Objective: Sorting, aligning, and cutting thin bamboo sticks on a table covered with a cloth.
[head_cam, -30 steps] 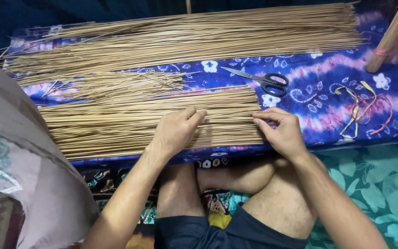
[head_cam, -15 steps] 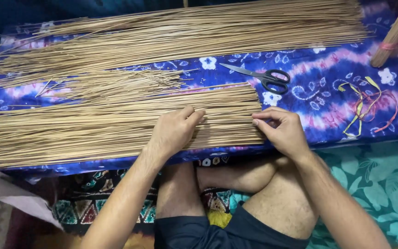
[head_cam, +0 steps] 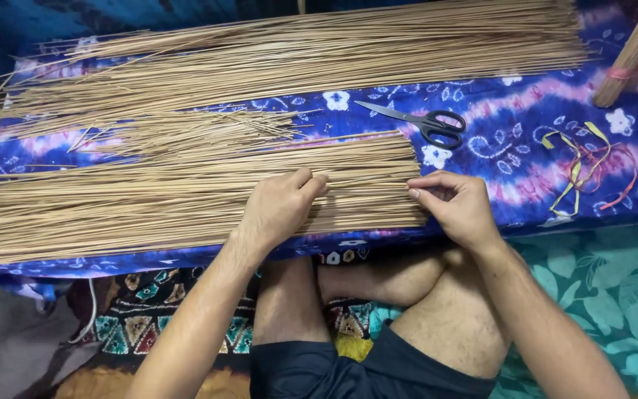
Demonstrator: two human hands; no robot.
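Near bundle of thin tan sticks (head_cam: 171, 196): lies lengthwise along the front edge of the surface, spread flat on a blue and pink floral cloth (head_cam: 526, 103), its right ends squared off in an even line. Left hand (head_cam: 278, 207): rests palm down on top of this bundle, fingers slightly curled and pressed on the sticks, grip released, nothing enclosed. Right hand (head_cam: 459, 207): sits at the squared right ends of the same bundle, thumb and forefinger drawn together at the stick tips; the grip looks like a light pinch on the ends, though whether a single stick is caught between them cannot be told. Far bundle of sticks (head_cam: 297, 55): longer and thicker, laid across the back of the cloth, well apart from both hands. Loose scatter of shorter sticks (head_cam: 193, 129): lies between the two bundles, left of centre. Scissors (head_cam: 419, 120): black handles, blades closed, lying on the cloth just beyond the near bundle's right end. Tangle of ribbons (head_cam: 588, 166): yellow and red-orange strands, on the cloth to the right of the right hand. Tied bundle (head_cam: 633, 52): slants in from the upper right corner, bound with a pink band. Bare knees and dark shorts of the seated person show below the surface, over patterned floor mats.
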